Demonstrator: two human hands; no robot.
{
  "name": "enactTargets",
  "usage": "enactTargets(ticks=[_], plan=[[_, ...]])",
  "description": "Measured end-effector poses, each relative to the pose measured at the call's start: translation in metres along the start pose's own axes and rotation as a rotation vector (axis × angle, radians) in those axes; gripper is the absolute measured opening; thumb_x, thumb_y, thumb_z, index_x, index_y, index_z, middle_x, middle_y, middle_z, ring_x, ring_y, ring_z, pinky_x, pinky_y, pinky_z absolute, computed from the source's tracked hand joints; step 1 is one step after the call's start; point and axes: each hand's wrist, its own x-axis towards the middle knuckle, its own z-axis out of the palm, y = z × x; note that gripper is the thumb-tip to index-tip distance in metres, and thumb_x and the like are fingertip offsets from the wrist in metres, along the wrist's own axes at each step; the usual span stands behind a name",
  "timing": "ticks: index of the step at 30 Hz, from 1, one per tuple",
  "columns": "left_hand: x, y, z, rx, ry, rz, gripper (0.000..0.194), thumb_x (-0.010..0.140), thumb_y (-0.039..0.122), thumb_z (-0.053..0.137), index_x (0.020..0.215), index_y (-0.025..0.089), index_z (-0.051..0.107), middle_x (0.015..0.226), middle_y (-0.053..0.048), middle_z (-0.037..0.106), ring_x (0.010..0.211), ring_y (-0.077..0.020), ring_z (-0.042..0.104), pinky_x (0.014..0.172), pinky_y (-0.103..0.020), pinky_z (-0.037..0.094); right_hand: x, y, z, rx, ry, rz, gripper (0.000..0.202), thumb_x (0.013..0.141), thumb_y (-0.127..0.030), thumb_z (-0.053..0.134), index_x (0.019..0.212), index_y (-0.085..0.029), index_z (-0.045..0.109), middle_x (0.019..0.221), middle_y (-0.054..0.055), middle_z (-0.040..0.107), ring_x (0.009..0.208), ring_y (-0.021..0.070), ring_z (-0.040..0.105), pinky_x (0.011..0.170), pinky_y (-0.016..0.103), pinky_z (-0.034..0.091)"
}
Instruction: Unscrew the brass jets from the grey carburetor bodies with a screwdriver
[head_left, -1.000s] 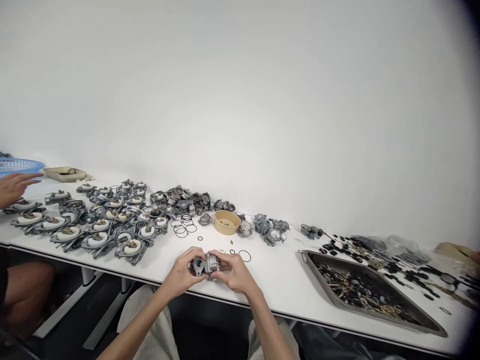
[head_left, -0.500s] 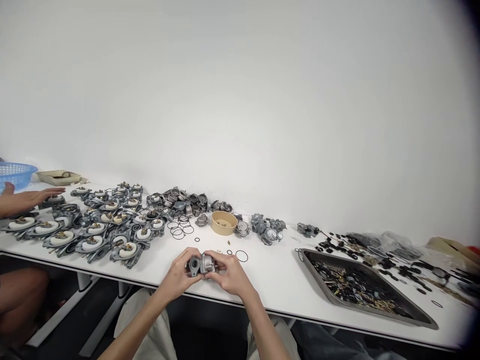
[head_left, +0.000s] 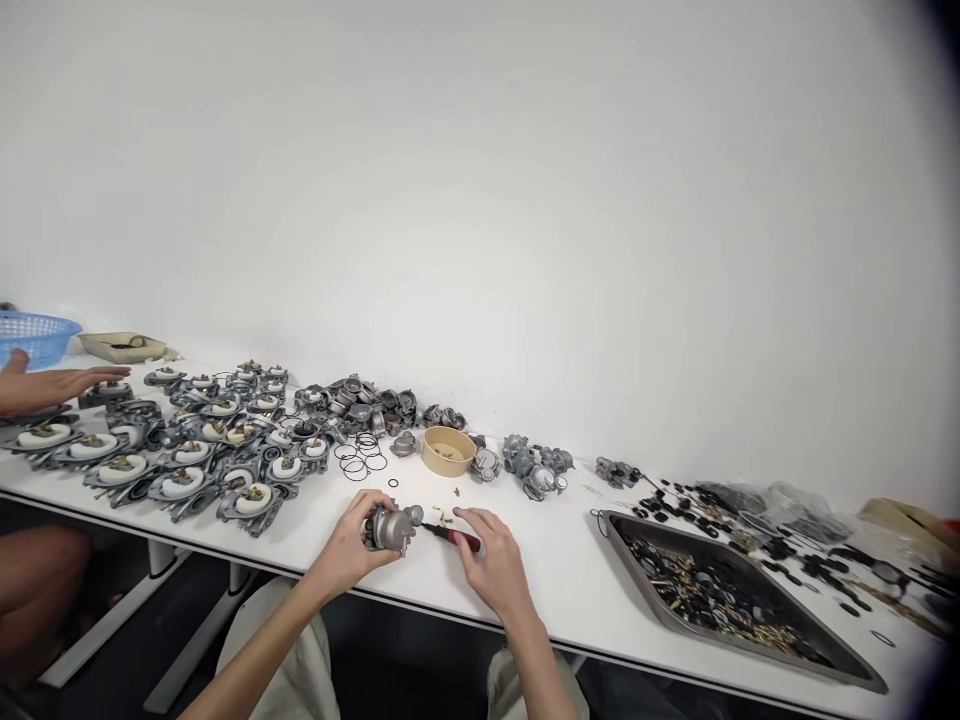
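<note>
My left hand [head_left: 351, 545] is closed around a grey metal carburetor [head_left: 391, 530], held just above the table's near edge with its rounded bowl towards the right. To the right of it, my right hand [head_left: 495, 560] has thumb and fingers about the red and black handle of a screwdriver [head_left: 452, 537]. The screwdriver's black end points left, close to the carburetor; its tip is hard to make out. A few small brass parts [head_left: 442, 515] lie on the table just beyond the screwdriver.
Rows of opened carburetors [head_left: 184, 482] with white floats cover the left, where another person's hand [head_left: 56, 388] reaches in. Behind stand a cardboard bowl [head_left: 448, 452], black rings [head_left: 360, 458] and metal bowls [head_left: 360, 400]. A metal tray [head_left: 652, 590] of small parts sits right.
My right hand has left the carburetor, moved right and taken hold of the screwdriver. The carburetor has turned in my left hand.
</note>
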Motion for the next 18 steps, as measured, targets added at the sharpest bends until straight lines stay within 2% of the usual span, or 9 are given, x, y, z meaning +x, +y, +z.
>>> enactTargets(ticks=[2,4,9,11,14,16,18], plan=[[-0.001,0.002,0.0,0.029,0.024,0.018,0.046,0.067,0.014,0.076,0.107,0.024,0.057,0.112,-0.006,0.06,0.109,-0.0261,0.059,0.091,-0.038,0.05,-0.009,0.017,-0.001,-0.058,0.033,0.092,0.031,0.088,-0.028,0.062,0.117,-0.023,0.07,0.11,0.011,0.069,0.099,0.0289,0.065,0.088,0.043,0.052],[-0.001,0.005,0.0,0.041,0.021,0.038,0.046,0.067,0.014,0.076,0.107,0.024,0.057,0.114,-0.006,0.06,0.11,-0.0265,0.059,0.093,-0.038,0.049,-0.017,0.028,0.001,-0.087,0.019,0.126,0.026,0.085,-0.032,0.066,0.109,-0.023,0.073,0.105,0.011,0.07,0.094,0.029,0.065,0.083,0.04,0.052],[-0.005,0.005,0.005,0.04,-0.003,0.052,0.048,0.067,0.016,0.08,0.11,0.026,0.06,0.124,-0.009,0.057,0.12,-0.0285,0.055,0.098,-0.04,0.05,-0.019,0.031,0.006,0.07,-0.009,0.177,0.016,0.086,-0.031,0.065,0.095,-0.022,0.075,0.099,0.01,0.073,0.09,0.0291,0.067,0.082,0.041,0.052],[-0.006,0.004,0.007,0.037,0.003,0.046,0.051,0.067,0.018,0.081,0.113,0.028,0.061,0.127,-0.009,0.056,0.12,-0.0286,0.056,0.093,-0.038,0.054,-0.018,0.033,0.003,0.241,0.035,0.28,0.022,0.086,-0.037,0.066,0.096,-0.02,0.075,0.094,0.011,0.075,0.085,0.0291,0.069,0.08,0.042,0.055],[-0.007,0.003,0.01,0.036,0.005,0.048,0.048,0.068,0.021,0.081,0.112,0.028,0.062,0.129,-0.008,0.055,0.115,-0.0273,0.06,0.086,-0.036,0.057,-0.018,0.036,-0.003,0.645,0.195,0.476,0.036,0.08,-0.047,0.072,0.098,-0.016,0.074,0.093,0.012,0.077,0.085,0.0307,0.073,0.078,0.044,0.059],[-0.007,0.002,0.011,0.036,-0.003,0.04,0.046,0.069,0.021,0.08,0.112,0.028,0.063,0.131,-0.008,0.053,0.111,-0.0258,0.062,0.085,-0.034,0.058,-0.019,0.036,-0.006,0.92,0.288,0.542,0.041,0.076,-0.047,0.077,0.101,-0.014,0.073,0.096,0.014,0.077,0.089,0.032,0.073,0.081,0.047,0.06],[-0.008,0.001,0.011,0.046,-0.016,0.032,0.047,0.07,0.021,0.08,0.112,0.029,0.063,0.133,-0.008,0.051,0.11,-0.025,0.062,0.085,-0.033,0.059,-0.021,0.033,-0.006,1.101,0.349,0.567,0.041,0.074,-0.044,0.08,0.102,-0.015,0.073,0.095,0.013,0.077,0.086,0.0308,0.074,0.081,0.049,0.06]])
